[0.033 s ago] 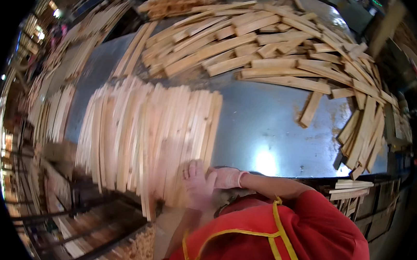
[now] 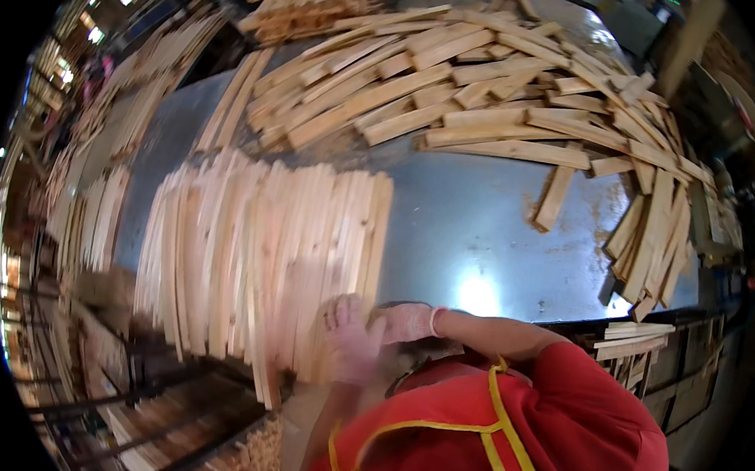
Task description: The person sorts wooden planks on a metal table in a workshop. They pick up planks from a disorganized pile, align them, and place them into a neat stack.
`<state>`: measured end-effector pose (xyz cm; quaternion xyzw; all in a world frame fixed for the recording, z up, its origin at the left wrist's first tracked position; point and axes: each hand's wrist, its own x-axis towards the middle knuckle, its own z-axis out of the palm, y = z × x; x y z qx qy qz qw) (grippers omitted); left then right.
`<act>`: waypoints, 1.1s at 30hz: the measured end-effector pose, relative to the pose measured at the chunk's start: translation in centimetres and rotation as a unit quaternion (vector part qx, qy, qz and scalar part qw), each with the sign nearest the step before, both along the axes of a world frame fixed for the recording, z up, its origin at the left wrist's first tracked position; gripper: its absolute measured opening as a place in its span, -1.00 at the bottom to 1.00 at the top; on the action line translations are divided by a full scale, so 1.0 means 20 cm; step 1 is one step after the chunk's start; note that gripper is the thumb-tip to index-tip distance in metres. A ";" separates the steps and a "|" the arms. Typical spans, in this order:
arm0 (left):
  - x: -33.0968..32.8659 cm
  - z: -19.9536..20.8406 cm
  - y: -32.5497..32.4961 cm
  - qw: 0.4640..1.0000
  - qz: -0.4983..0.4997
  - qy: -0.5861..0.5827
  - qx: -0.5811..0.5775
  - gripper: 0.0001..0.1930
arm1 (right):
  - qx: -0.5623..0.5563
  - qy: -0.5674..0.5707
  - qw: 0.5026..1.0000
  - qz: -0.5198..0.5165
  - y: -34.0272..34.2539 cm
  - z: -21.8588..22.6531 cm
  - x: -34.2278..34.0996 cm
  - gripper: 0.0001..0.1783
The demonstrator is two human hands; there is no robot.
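A wide row of pale wooden strips (image 2: 293, 256) lies side by side on the metal table, their near ends roughly lined up toward me. My left hand (image 2: 351, 337), in a pinkish work glove, rests on the near right end of that row. Its fingers are stretched out, with the thumb apart, and it grips nothing. Just to its right is my right hand (image 2: 409, 323), gloved too, close by the row's near right corner. The left hand covers its fingertips, so their hold cannot be made out.
A loose heap of short boards (image 2: 457, 92) covers the table's far side and curves down its right end. Bare metal tabletop (image 2: 449, 214) shows between row and heap. More strips stand stacked at left (image 2: 103, 216). A dark metal rack (image 2: 165, 396) is at lower left.
The whole view has shifted slightly, so the strips appear a little lower and further left. My hands keep nearly the same place at the row's corner.
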<state>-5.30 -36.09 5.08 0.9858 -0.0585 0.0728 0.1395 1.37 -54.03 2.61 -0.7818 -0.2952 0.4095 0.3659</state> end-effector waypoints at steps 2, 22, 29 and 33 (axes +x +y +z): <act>0.02 -0.05 0.03 0.999 -0.004 0.034 0.031 -0.21 | 0.001 0.024 0.999 -0.027 -0.23 0.00 0.15 -0.30; 0.02 -0.21 0.02 0.995 0.010 0.011 0.099 -0.16 | -0.288 -0.378 0.846 -0.242 -2.15 0.31 1.58 -0.21; 0.05 -0.14 0.00 0.997 0.006 0.030 0.077 -0.21 | -0.287 -0.351 0.869 -0.199 -1.98 0.14 1.52 0.13; 0.04 -0.14 0.00 0.996 0.010 -0.009 0.093 -0.24 | -0.329 -0.241 0.907 -0.105 -1.92 0.21 1.31 0.18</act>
